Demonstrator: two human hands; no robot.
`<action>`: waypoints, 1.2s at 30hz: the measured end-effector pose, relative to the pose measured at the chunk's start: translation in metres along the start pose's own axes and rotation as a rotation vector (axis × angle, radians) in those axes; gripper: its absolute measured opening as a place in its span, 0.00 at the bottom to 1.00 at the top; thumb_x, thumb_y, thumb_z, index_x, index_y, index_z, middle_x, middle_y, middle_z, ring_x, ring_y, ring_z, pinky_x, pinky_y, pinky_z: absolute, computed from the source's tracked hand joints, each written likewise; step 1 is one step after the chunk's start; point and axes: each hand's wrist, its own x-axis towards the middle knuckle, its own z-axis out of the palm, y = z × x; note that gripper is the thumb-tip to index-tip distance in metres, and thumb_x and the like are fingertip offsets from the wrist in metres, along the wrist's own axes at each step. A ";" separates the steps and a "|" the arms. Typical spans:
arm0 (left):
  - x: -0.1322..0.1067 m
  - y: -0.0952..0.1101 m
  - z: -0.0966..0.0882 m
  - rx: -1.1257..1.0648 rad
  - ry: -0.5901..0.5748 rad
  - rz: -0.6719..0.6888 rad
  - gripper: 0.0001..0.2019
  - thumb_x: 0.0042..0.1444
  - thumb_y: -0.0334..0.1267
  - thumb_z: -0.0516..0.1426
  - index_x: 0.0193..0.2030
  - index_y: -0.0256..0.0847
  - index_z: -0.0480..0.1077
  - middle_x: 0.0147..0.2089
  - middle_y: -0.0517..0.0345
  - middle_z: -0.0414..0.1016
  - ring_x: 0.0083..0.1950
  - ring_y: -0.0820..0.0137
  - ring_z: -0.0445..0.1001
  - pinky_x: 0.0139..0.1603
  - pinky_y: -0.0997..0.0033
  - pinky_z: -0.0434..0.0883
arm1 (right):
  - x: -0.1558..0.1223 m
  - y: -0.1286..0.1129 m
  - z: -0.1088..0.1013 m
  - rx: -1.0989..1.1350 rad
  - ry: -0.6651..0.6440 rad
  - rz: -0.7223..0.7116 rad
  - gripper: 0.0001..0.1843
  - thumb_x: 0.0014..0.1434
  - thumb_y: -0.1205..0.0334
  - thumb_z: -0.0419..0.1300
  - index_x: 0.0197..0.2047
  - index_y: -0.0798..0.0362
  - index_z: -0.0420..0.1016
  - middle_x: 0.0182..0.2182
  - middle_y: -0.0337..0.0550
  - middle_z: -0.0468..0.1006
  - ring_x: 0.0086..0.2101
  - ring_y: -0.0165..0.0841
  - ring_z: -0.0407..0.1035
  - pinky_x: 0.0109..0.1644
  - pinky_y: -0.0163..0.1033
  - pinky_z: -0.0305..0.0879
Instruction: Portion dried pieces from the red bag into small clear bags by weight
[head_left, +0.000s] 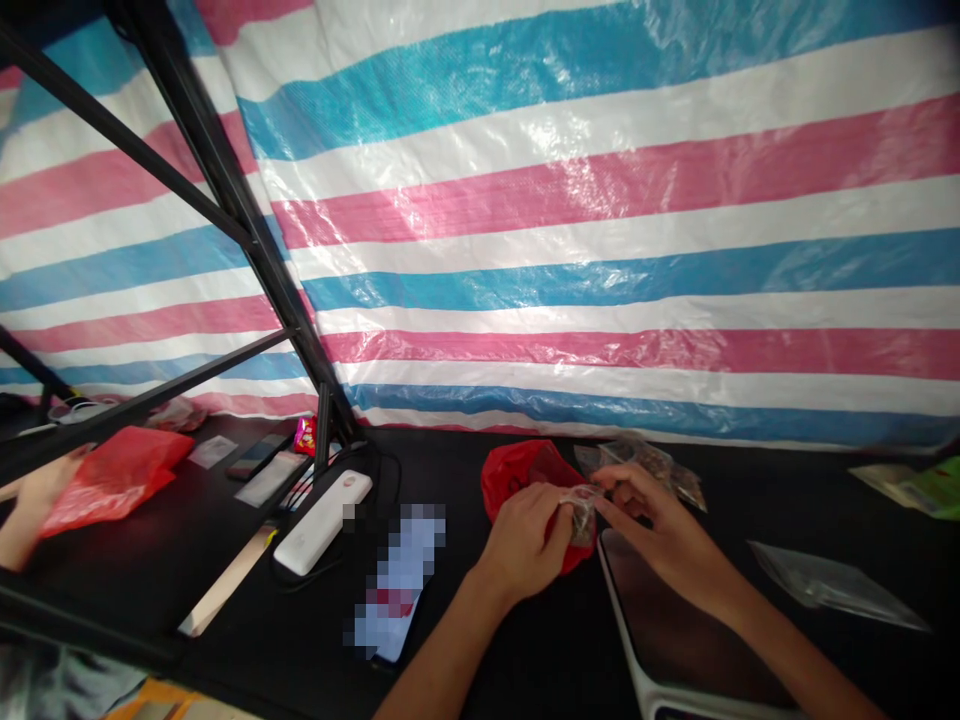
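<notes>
The left hand and right hand pinch a small clear packet in a narrow grip just above the red plastic bag, with more packets lying behind the bag.

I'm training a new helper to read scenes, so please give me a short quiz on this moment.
1. What small item do the left hand and right hand pinch between them?
2. True or false: the white power bank lies to the right of the dark tablet.
3. What colour is the plastic bag beneath the left hand?

Key: 1. A small clear plastic bag. 2. False. 3. Red.
</notes>
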 end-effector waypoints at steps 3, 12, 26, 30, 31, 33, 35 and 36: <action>0.000 -0.001 0.001 -0.011 0.009 -0.024 0.15 0.75 0.38 0.47 0.44 0.40 0.74 0.41 0.50 0.80 0.44 0.63 0.78 0.49 0.63 0.75 | 0.001 0.005 0.000 -0.005 -0.065 0.031 0.17 0.67 0.43 0.63 0.42 0.48 0.80 0.34 0.42 0.81 0.33 0.37 0.74 0.37 0.41 0.71; 0.001 0.007 0.000 -0.257 -0.015 -0.160 0.18 0.76 0.42 0.47 0.42 0.41 0.75 0.40 0.54 0.79 0.41 0.68 0.77 0.44 0.70 0.71 | -0.002 0.001 -0.005 -0.066 -0.141 0.039 0.14 0.72 0.50 0.58 0.42 0.48 0.79 0.35 0.40 0.82 0.35 0.37 0.74 0.40 0.40 0.69; 0.000 0.007 0.009 -0.340 -0.011 -0.235 0.15 0.74 0.44 0.52 0.43 0.40 0.77 0.40 0.54 0.80 0.39 0.68 0.76 0.41 0.71 0.70 | -0.008 -0.005 -0.008 -0.074 -0.129 -0.075 0.15 0.75 0.53 0.55 0.58 0.47 0.74 0.44 0.42 0.81 0.38 0.35 0.74 0.45 0.40 0.71; 0.000 0.008 0.011 -0.378 0.015 -0.258 0.16 0.74 0.45 0.53 0.42 0.40 0.78 0.39 0.54 0.80 0.37 0.69 0.75 0.40 0.73 0.70 | -0.010 -0.010 -0.008 -0.052 -0.148 -0.093 0.15 0.75 0.54 0.55 0.61 0.47 0.71 0.41 0.40 0.79 0.39 0.35 0.74 0.46 0.40 0.71; 0.000 0.008 0.012 -0.380 0.017 -0.262 0.16 0.74 0.45 0.53 0.42 0.40 0.78 0.38 0.55 0.80 0.37 0.69 0.75 0.40 0.73 0.69 | -0.010 -0.010 -0.008 -0.048 -0.142 -0.095 0.16 0.74 0.54 0.56 0.61 0.47 0.70 0.40 0.40 0.78 0.38 0.35 0.73 0.45 0.40 0.71; 0.000 0.009 0.013 -0.382 0.012 -0.261 0.16 0.73 0.45 0.53 0.42 0.40 0.78 0.38 0.55 0.80 0.37 0.70 0.75 0.40 0.73 0.70 | -0.010 -0.011 -0.007 -0.049 -0.132 -0.102 0.15 0.73 0.55 0.57 0.60 0.46 0.70 0.38 0.39 0.78 0.36 0.34 0.72 0.43 0.39 0.70; -0.001 0.010 0.013 -0.387 0.005 -0.250 0.15 0.73 0.45 0.54 0.42 0.40 0.78 0.39 0.55 0.80 0.39 0.69 0.76 0.41 0.73 0.70 | -0.010 -0.013 -0.006 -0.074 -0.117 -0.118 0.12 0.73 0.56 0.57 0.57 0.46 0.72 0.37 0.38 0.77 0.34 0.33 0.71 0.40 0.38 0.68; -0.001 0.010 0.014 -0.393 0.011 -0.246 0.15 0.73 0.45 0.54 0.42 0.40 0.78 0.39 0.55 0.81 0.39 0.69 0.76 0.42 0.73 0.70 | -0.010 -0.013 -0.006 -0.093 -0.106 -0.126 0.10 0.73 0.57 0.57 0.55 0.46 0.73 0.36 0.38 0.77 0.33 0.32 0.69 0.39 0.38 0.67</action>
